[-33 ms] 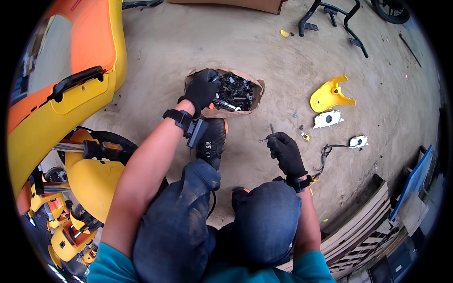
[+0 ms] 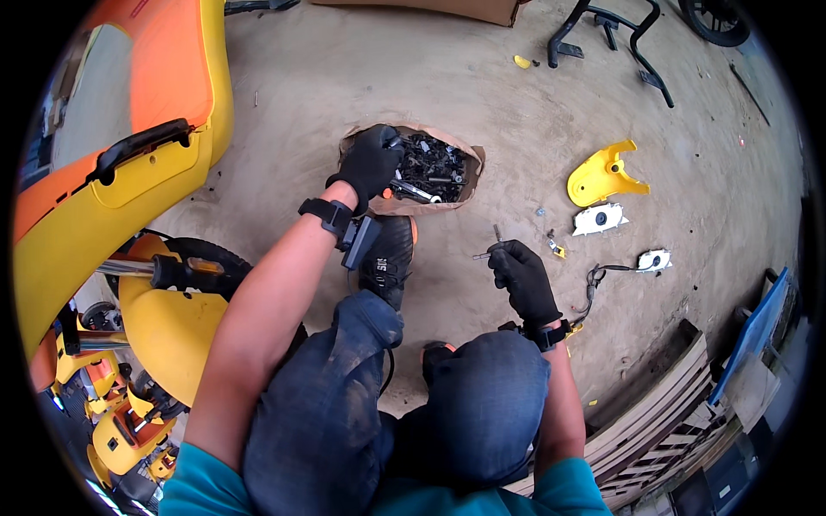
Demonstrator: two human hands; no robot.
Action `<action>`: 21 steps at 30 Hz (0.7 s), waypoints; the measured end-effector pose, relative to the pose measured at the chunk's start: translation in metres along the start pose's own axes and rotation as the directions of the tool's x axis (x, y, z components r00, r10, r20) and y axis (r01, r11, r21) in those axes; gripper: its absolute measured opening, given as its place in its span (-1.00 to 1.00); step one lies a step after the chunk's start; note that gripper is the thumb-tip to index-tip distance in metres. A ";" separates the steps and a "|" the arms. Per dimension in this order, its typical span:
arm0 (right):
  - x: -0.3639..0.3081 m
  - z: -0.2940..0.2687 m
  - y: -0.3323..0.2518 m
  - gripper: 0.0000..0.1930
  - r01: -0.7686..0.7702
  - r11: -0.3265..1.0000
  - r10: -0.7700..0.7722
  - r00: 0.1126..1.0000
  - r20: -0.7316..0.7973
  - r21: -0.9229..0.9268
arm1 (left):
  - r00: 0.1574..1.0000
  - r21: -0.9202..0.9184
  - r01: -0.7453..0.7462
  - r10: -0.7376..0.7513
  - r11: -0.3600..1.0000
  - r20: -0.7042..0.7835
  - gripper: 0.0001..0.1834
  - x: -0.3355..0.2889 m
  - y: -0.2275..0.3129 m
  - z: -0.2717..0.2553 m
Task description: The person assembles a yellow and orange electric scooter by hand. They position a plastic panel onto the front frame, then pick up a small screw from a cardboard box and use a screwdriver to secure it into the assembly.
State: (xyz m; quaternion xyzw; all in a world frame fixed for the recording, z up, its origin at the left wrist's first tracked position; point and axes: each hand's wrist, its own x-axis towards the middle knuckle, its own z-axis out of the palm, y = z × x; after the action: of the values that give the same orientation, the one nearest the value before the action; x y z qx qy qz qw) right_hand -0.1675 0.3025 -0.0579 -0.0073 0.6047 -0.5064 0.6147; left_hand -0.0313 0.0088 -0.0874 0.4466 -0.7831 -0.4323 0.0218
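on the dirt floor, left hand (image 2: 370, 162) digs in the parts bag (image 2: 460, 185); right hand (image 2: 522, 277) grips a bolt (image 2: 482, 255).

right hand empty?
No, the gloved right hand pinches a small metal tool, while the left hand reaches into the box of parts.

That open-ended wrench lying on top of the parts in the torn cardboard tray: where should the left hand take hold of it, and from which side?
Grip the wrench by its bare shaft, near the middle, coming down from above. It lies roughly flat across the dark heap in the cardboard tray, shaft exposed, ends close to other parts. The gloved left hand already rests just to its left, so a short reach rightward should probably do. The right hand holds a small metal tool.
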 end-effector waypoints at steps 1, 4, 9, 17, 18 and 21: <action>0.001 0.001 -0.004 -0.82 0.020 1.000 -0.020 1.000 0.007 -0.017 | 1.000 0.001 0.007 -0.007 1.000 -0.006 -0.70 0.000 0.002 -0.002; 0.007 0.005 -0.012 -0.83 0.035 0.999 -0.035 0.999 0.014 -0.018 | 0.993 0.409 -0.067 0.100 0.910 -0.059 -0.72 -0.007 0.018 -0.003; 0.017 0.013 -0.022 -0.83 0.072 0.996 -0.072 0.997 -0.012 -0.046 | 0.863 0.072 -0.482 0.460 0.873 0.208 -0.70 -0.031 0.052 0.034; 0.018 0.015 -0.027 -0.80 0.093 0.985 -0.093 0.996 0.008 -0.147 | 0.803 -0.165 -0.205 0.262 0.965 0.535 -0.74 -0.068 0.085 0.048; 0.019 0.017 -0.025 -0.79 0.098 0.984 -0.100 0.995 -0.005 -0.150 | 0.807 -0.160 -0.201 0.256 0.967 0.532 -0.74 -0.069 0.077 0.050; 0.020 0.011 -0.025 -0.76 0.204 0.976 -0.208 0.977 -0.040 -0.078 | 0.811 -0.126 -0.317 0.338 0.940 0.478 -0.76 -0.070 0.068 0.053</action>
State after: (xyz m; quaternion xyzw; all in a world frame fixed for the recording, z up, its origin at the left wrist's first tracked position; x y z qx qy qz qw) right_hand -0.1794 0.2711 -0.0536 -0.0803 0.6336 -0.5447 0.5435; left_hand -0.0574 0.1092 -0.0483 0.1795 -0.8186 -0.5372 -0.0954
